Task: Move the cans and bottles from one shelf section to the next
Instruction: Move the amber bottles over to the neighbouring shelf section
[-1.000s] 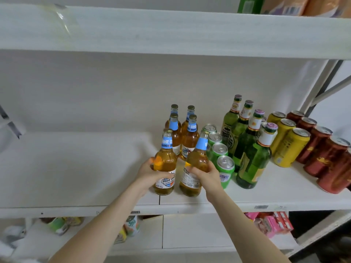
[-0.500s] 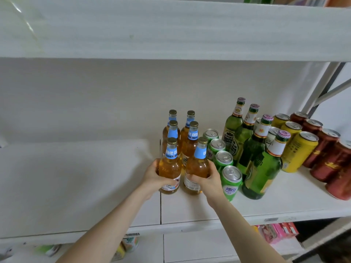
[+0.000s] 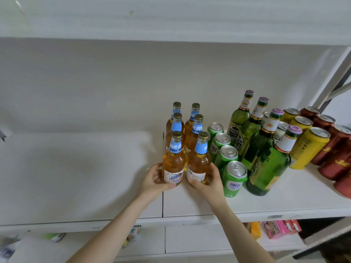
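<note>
Two bottles are gripped, one in each hand. The left hand [image 3: 153,182] is curled round the lower body of the left amber bottle [image 3: 173,162], with the thumb laid across the foot of its label. The right hand [image 3: 211,182] is wrapped in the same way round the right amber bottle [image 3: 199,162]. Both bottles are held upright and just beside each other, at the front of a double row. Four more amber bottles [image 3: 190,128] are lined up directly beyond the hands.

"DAHE" can be read on the body label just above the left thumb. "AHE BE" is printed over Chinese characters on the blue neck label. Just to the right of the right hand a row of green cans [image 3: 234,179] is set; the nearest is marked with two white Chinese characters over "LAOSHAN". Further right, green bottles [image 3: 269,168] with white neck labels are ranged, then yellow cans [image 3: 309,149] and red cans [image 3: 338,158]. Their writing cannot be made out.

Everything is carried on a white shelf [image 3: 76,177]. A seam [image 3: 163,205] between two sections is seen under the left hand, and all the drinks are kept on the section to the right of it. A second white board [image 3: 171,18] is fixed above the hands, with a pale wall behind. Below the right forearm, pink packets [image 3: 281,227] are stored on a lower shelf.
</note>
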`<state>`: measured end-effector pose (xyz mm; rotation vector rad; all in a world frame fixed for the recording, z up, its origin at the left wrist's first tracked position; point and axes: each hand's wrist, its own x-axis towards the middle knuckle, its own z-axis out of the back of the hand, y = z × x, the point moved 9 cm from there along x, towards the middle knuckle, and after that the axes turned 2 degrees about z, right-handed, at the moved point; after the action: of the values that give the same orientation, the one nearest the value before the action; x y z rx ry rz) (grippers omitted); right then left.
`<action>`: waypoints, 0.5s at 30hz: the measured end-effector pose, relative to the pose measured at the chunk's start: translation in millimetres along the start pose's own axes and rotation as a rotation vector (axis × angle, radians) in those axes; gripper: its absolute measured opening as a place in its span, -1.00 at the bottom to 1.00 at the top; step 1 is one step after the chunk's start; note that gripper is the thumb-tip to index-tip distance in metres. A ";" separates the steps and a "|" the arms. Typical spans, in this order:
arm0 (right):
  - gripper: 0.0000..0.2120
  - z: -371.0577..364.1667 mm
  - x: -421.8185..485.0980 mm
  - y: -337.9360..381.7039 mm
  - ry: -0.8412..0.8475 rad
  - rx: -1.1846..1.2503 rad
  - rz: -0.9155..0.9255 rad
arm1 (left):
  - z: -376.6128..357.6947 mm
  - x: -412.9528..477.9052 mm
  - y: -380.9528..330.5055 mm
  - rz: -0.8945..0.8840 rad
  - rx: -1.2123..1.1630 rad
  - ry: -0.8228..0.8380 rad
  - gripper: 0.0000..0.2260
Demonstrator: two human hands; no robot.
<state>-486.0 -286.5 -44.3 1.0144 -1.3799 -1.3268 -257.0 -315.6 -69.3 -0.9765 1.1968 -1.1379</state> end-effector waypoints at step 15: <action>-0.40 0.7 13.2 -4.3 -0.035 -0.009 -0.009 | -5.3 15.2 -2.5 -0.025 0.064 -0.086 -0.40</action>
<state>-489.8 -299.4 -47.5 0.9970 -1.3957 -1.3614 -262.5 -330.9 -70.4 -0.9841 1.0761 -1.1357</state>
